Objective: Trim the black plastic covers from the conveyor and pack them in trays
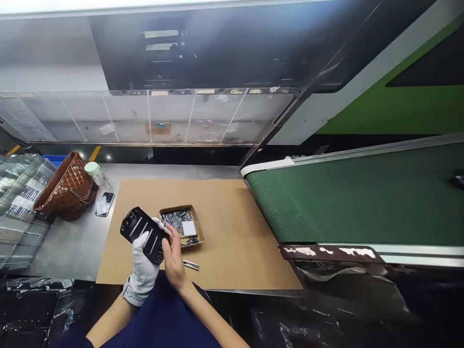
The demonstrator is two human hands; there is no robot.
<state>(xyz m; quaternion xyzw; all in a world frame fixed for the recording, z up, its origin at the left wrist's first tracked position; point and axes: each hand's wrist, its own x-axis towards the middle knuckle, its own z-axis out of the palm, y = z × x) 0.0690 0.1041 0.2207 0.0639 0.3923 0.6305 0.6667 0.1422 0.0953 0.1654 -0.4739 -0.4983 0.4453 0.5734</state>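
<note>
The left hand (142,267), gloved in white, supports the black part (149,234) above the near side of the cardboard sheet (232,232). Its fingers are clamped on the part, thumb across the face, other fingertips showing at the far edge. The right hand (174,263), ungloved, is at the part's right-hand edge; whether its fingers are closed on anything cannot be determined.

Assessment: the gloved grip should be firm enough to prevent rocking but light on the face. Fine contact is best left to the ungloved fingertips, with pressure square to the face and the thumb off the pale strips. The part should be held level and near the sheet, so that a dropped piece lands in sight. The shallow box (198,231), just beyond the right hand, is well placed for a short reach; pieces should be lifted singly, with sleeve and wrist off its rim.

Not verified: the part's underside is hidden, as is its lower right edge behind the right hand. Any small item between the right fingertips cannot be seen. The print on the labelled strip (191,265) is illegible. In the box, the small dark pieces (176,220) overlap and cannot be counted; a white block (188,228) covers some. Farther off, the conveyor belt (348,198) is cut off at the right.
</note>
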